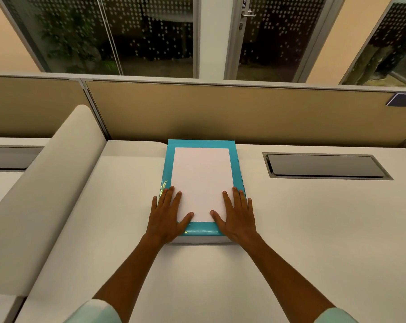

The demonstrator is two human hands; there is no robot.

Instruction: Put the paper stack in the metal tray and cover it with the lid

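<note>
Both hands — left, right — lie flat, fingers spread, on the paper; no tray or lid visible — nothing done yet.

The paper stack lies on the desk, its far end against the partition. The left hand and the right hand rest flat on its near corners. A cable hatch lies to the right.

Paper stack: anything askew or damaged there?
Nothing stands out. The paper stack lies flat and square inside its teal wrapper on the desk, with the left hand and right hand flat on its near corners.
</note>
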